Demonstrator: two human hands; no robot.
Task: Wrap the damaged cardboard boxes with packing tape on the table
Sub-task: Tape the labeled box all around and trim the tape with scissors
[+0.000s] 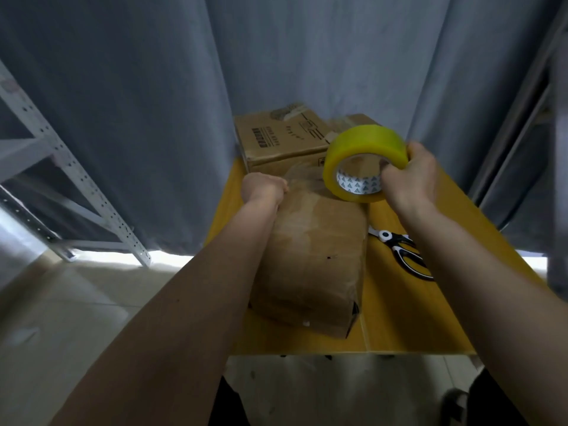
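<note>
Behind everything hangs a grey curtain (pixel 153 103), with a white perforated metal rack (pixel 61 167) to your left. Your yellow table (pixel 408 318) carries two cardboard boxes. The nearer, crumpled box (pixel 316 259) lies lengthwise in front of you, its top glossy with clear tape and its near right corner torn. The second box (pixel 282 136), printed with dark markings, sits at the far edge, just behind the first.

Your left hand (pixel 264 187) rests on the far left corner of the crumpled box; its fingers are hidden, so I cannot tell how they lie. Your right hand (pixel 408 176) grips the roll of yellow packing tape (pixel 362 155), fingers curled through its core, above the box's far right end. A pair of black-and-white scissors (pixel 402 253) lies on the table right of the box.
</note>
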